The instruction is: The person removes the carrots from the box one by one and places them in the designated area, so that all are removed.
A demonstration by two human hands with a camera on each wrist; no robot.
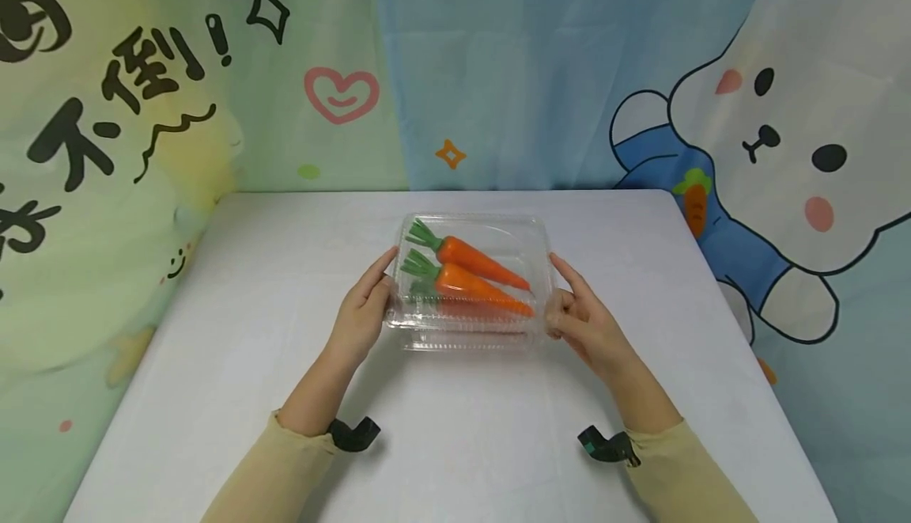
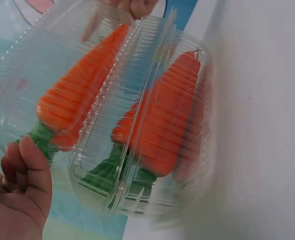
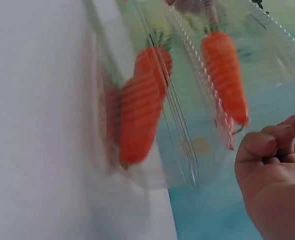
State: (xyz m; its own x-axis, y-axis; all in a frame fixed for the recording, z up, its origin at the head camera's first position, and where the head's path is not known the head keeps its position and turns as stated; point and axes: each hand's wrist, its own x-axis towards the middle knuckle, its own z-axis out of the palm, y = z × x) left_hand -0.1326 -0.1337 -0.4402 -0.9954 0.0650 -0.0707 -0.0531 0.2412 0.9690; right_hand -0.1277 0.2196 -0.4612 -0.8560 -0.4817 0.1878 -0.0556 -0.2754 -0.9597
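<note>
A clear plastic clamshell box (image 1: 466, 337) is held level with the middle of the table by both hands. Inside it lie two orange carrots, an upper carrot (image 1: 477, 258) and a lower carrot (image 1: 473, 284), their green tops toward the left. The lid, with its ribbed rim, covers them. My left hand (image 1: 364, 309) holds the box's left side, the index finger stretched along the edge. On the opposite side my right hand (image 1: 585, 321) grips the edge, index finger pointing up along it and the other fingers curled. Through the ribbed wall, the left wrist view shows the carrots (image 2: 170, 115) distorted.
A white table (image 1: 470, 444) spreads under the hands. Behind it hangs a printed curtain (image 1: 512, 80) with a cartoon bear, a heart and black lettering. Black straps with small devices (image 1: 356, 434) sit at both wrists, by the beige sleeves (image 1: 274, 475).
</note>
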